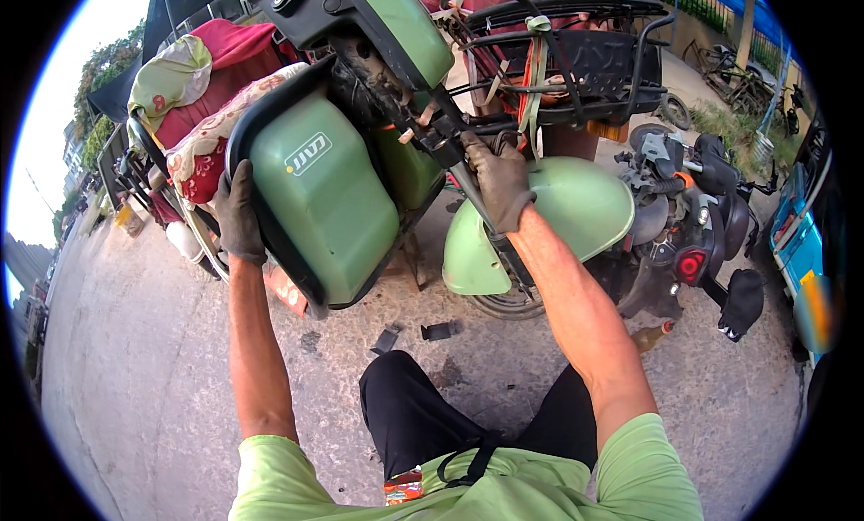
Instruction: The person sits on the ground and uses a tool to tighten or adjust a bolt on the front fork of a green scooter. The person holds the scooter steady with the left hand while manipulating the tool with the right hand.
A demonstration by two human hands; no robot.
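Note:
A green front panel (315, 184) with a black rim stands tilted in front of me, below the green and black handlebar housing (378, 26) of an electric vehicle. Along its left edge, my gloved left hand (238, 217) grips the rim, thumb on the near face and the other fingers mostly hidden. My gloved right hand (495, 175) is closed round the dark frame tube (470, 190) just above the green front fender (585, 202). Part of the front wheel (508, 305) shows under that fender. Two small black pieces (387, 339) lie on the ground below the panel.
A black basket (585, 71) with ribbons hangs at the far side, before a person in red (531, 8). To the right stand a dark motorbike (688, 224) and a blue vehicle (801, 233). A bottle (650, 337) lies near my right knee. Patterned cloth (193, 157) covers a seat at left.

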